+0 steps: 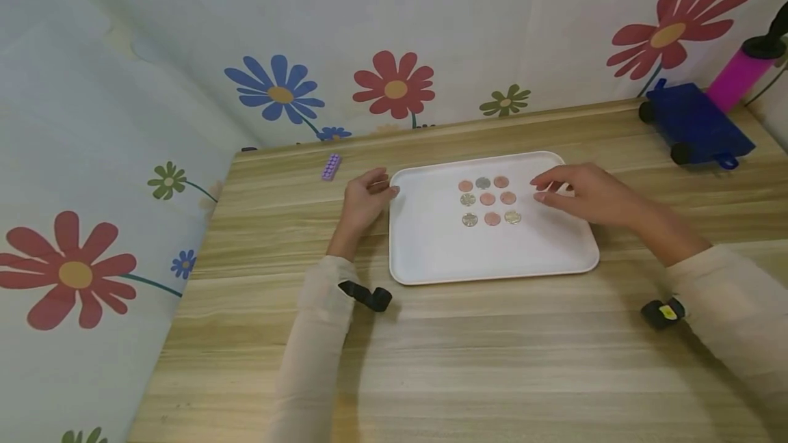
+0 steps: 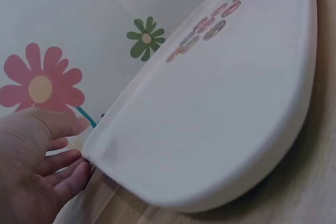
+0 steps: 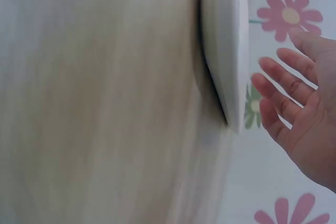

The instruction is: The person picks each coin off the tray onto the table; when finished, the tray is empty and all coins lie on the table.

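A white rectangular tray [image 1: 431, 251] lies on the wooden table, bearing several coins [image 1: 487, 199], copper-coloured and silvery, laid flat in three rows. At the tray's left edge is my left hand [image 1: 364, 202], its thumb by the rim and its fingers loosely bent. In the left wrist view those fingers [image 2: 68, 174] lie beside the tray's corner, and whether they touch it I cannot tell. My right hand [image 1: 581, 191] hovers over the tray's right side, to the right of the coins, holding nothing. The right wrist view shows its fingers [image 3: 283, 85] spread and relaxed.
A purple studded toy brick [image 1: 331, 167] lies left of the tray, toward the back. At the back right stands a dark blue wheeled toy cart [image 1: 698, 122], with a pink cylinder with a black top [image 1: 741, 77] next to it. Behind the table hangs a flower-printed cloth [image 1: 462, 33].
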### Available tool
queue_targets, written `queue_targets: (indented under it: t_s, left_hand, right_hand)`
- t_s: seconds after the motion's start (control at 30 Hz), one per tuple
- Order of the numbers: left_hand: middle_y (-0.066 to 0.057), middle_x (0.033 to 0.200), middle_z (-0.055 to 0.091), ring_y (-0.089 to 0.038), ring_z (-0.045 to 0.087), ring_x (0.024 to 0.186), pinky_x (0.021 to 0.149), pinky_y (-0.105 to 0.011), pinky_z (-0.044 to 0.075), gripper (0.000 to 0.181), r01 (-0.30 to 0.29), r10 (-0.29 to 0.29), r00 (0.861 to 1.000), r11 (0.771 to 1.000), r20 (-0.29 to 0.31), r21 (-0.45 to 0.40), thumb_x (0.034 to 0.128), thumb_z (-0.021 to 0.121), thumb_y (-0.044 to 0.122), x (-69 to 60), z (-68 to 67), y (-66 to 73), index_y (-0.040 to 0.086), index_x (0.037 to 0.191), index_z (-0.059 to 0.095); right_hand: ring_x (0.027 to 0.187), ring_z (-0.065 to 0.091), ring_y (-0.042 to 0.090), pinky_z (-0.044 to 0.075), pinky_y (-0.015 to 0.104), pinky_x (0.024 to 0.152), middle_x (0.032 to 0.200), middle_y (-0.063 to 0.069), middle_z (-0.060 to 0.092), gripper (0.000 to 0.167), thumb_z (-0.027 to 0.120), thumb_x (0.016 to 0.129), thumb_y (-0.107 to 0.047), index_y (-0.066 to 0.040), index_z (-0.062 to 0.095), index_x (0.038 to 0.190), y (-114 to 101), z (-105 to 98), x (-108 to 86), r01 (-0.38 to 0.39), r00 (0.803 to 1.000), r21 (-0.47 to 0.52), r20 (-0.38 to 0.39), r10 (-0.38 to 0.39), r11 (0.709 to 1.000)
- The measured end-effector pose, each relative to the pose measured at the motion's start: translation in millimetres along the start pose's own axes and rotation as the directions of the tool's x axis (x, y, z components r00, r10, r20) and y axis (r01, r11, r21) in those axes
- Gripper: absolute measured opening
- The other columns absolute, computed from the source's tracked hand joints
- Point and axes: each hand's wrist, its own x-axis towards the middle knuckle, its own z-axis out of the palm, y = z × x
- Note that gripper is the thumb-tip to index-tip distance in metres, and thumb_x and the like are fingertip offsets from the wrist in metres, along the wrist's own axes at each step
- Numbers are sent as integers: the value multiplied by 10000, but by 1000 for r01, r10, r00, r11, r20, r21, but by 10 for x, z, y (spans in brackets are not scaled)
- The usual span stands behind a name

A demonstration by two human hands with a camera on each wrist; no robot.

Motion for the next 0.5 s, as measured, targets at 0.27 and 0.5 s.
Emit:
queue_targets:
  t_s: [0.27, 0.5]
  left_hand:
    - [-286, 1262, 685, -381, 681, 1188, 1024, -403, 586, 448, -19, 22, 998, 998, -53, 62, 874, 681, -77, 47, 99, 27, -88, 1318, 623]
    - [-277, 1223, 709, -352, 703, 1127, 915, -254, 611, 347, 34, -38, 991, 999, -126, -35, 863, 674, -95, 70, 144, -24, -84, 1208, 700]
  right_hand:
    - [848, 596, 121, 514, 175, 711, 1021, 89, 749, 259, 743, 899, -48, -11, 736, 1156, -6, 241, 111, 142, 989, 111, 24, -146, 984]
    - [835, 562, 110, 503, 182, 743, 997, 79, 745, 211, 781, 861, -38, -21, 762, 1070, 15, 333, 149, 182, 982, 141, 15, -186, 973]
